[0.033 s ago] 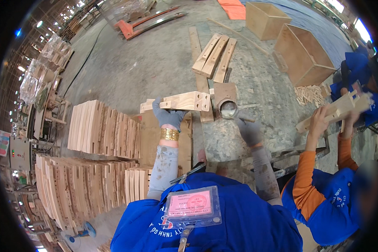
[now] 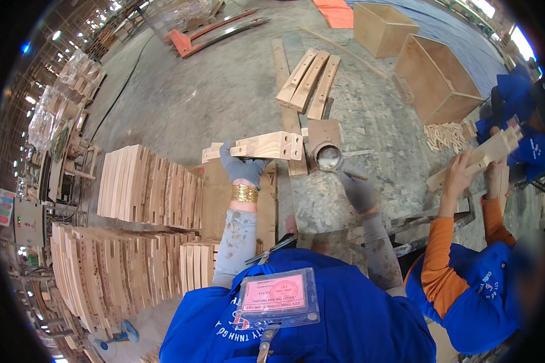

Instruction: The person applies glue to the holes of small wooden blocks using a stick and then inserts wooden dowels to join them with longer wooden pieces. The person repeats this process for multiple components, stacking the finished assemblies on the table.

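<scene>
My left hand (image 2: pixel 246 167), in a grey glove, is closed round pale wooden pieces (image 2: pixel 263 146) with round holes in their end faces. They lie sideways, their drilled ends pointing right. My right hand (image 2: pixel 359 192), gloved as well and smeared by motion, grips a thin brown stick (image 2: pixel 352 175) just right of a round metal pot (image 2: pixel 328 157). Whitish stuff shows inside the pot. Whatever tip the stick has cannot be made out. Beyond the pot, several similar drilled wooden pieces (image 2: pixel 309 81) lie side by side.
Tall stacks of wooden parts (image 2: pixel 124 187) stand at my left. To the right a co-worker's hands (image 2: pixel 457 172) hold a wooden piece (image 2: pixel 481 158), beside a heap of small dowels (image 2: pixel 445 137). Farther off are open wooden boxes (image 2: pixel 436 85) and an orange pallet jack (image 2: pixel 184 43).
My right hand and the stick have shifted slightly beside the pot. The co-worker's wooden piece has moved a little. My left hand stays in place.
</scene>
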`<state>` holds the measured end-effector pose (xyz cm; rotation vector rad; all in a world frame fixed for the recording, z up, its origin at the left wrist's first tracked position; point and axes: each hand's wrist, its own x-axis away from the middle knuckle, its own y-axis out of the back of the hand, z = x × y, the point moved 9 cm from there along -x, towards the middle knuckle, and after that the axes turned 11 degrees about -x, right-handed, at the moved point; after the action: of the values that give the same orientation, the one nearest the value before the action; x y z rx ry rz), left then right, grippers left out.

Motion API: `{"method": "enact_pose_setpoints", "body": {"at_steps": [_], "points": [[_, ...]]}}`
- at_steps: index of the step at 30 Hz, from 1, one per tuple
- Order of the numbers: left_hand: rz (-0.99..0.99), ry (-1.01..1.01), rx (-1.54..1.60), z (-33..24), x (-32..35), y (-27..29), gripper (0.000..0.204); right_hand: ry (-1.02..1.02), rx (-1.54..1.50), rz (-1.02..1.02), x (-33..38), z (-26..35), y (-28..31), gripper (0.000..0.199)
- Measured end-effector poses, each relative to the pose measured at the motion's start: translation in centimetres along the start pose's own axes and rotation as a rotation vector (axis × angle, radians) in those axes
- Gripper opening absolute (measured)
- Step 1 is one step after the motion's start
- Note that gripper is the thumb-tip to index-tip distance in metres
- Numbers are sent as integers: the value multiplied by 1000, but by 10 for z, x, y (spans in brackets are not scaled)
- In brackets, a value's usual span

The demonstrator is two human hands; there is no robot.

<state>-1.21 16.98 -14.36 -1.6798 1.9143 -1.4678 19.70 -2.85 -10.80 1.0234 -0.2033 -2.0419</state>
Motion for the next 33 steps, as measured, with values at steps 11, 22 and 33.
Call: {"method": "enact_pose_setpoints", "body": {"at_steps": [11,22,33], "points": [[38,42,-36,17,-4,-15,71,-379,-585,-368,-40,64,78,20],[120,173,18,41,5,-43,70,-121,-288,-182,-64,115,84,10],[127,73,-43,47,8,-64,69,-239,-164,-213,-50,113,108,6]]}}
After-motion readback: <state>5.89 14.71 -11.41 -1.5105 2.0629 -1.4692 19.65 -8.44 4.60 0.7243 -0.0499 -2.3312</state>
